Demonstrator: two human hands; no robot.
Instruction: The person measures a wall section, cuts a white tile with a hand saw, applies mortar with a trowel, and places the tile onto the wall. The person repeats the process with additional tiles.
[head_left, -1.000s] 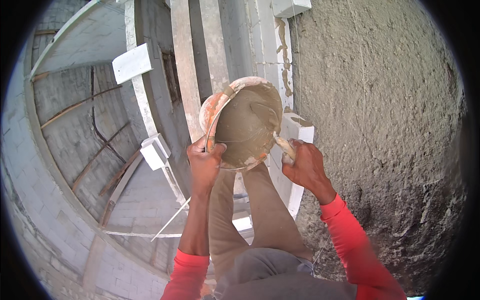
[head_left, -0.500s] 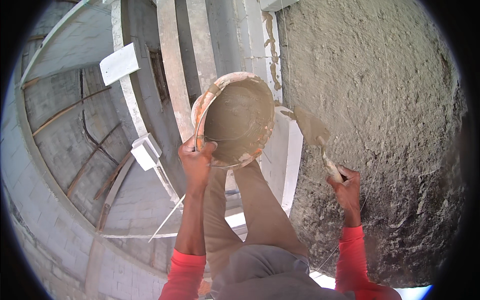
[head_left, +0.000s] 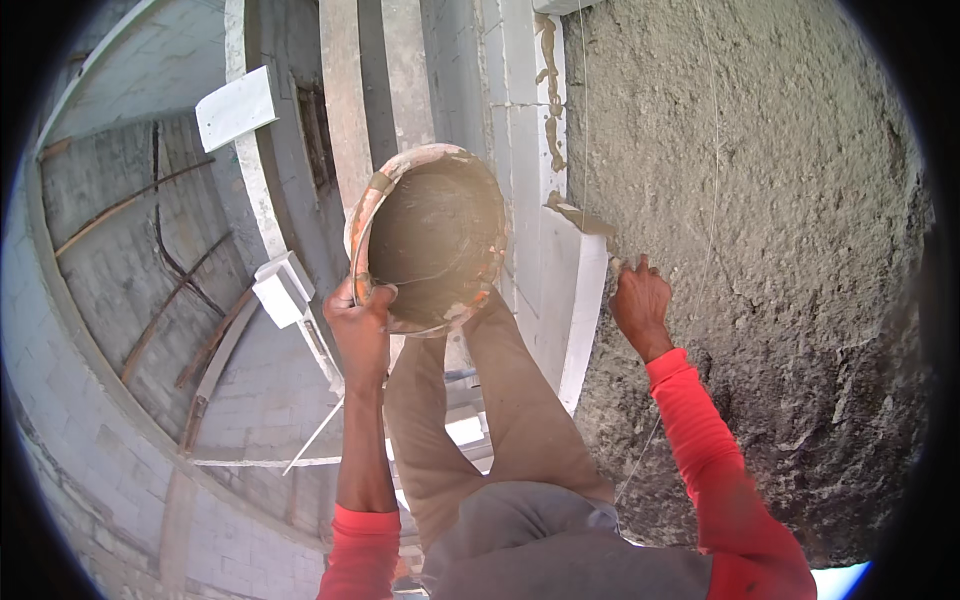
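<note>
Likely heavy, the mortar bucket [head_left: 440, 151] suited the rim hold of the left hand [head_left: 360, 320], fingers closed; to its right, the right hand [head_left: 642, 303] clasped a trowel [head_left: 615, 263].

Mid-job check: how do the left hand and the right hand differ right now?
The left hand grips the bucket at its rim; the right hand holds the trowel by its handle. The left hand appears at the bucket's lower left; the right hand shows against the rough grey wall. The left hand's thumb is plainly visible, while the right hand mostly shows its back. Both are bare, with red sleeves behind them.
</note>
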